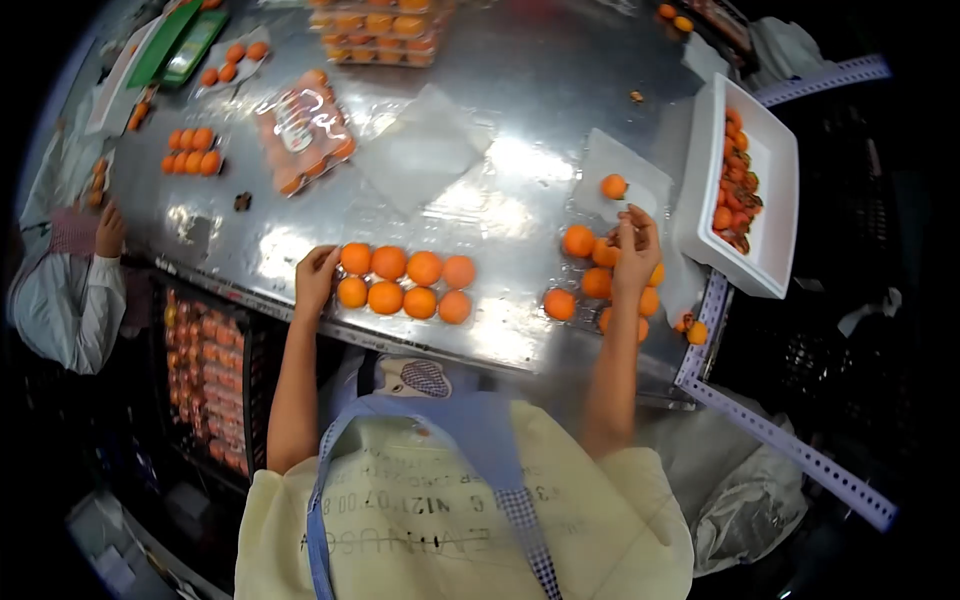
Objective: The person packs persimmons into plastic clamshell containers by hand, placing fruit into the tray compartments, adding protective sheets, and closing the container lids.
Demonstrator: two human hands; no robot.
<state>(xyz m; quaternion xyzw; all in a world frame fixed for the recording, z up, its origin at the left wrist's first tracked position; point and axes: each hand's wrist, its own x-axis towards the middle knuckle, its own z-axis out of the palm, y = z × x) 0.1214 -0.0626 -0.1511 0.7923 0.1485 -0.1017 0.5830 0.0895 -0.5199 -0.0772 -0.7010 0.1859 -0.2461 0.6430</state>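
In front of me lies a clear plastic tray (478, 318) with two rows of round orange fruits (424, 267) that look like persimmons. My left hand (316, 278) pinches the tray's left end between thumb and fingers. Over on the right, my right hand (636, 245) is above a second group of orange fruits (596, 283), its fingers bent and drawn together. Whatever those fingers hold, if anything, is hidden. Just beyond the fingertips a single fruit (613, 186) rests on a white sheet (598, 156).
A white foam box (765, 235) of redder fruits stands at the right edge. Stacked clear packs (375, 35) sit at the back, and a filled bag (305, 130) lies left of another sheet (425, 145). Another person's hand (110, 232) is at the far left, near a crate (205, 375).
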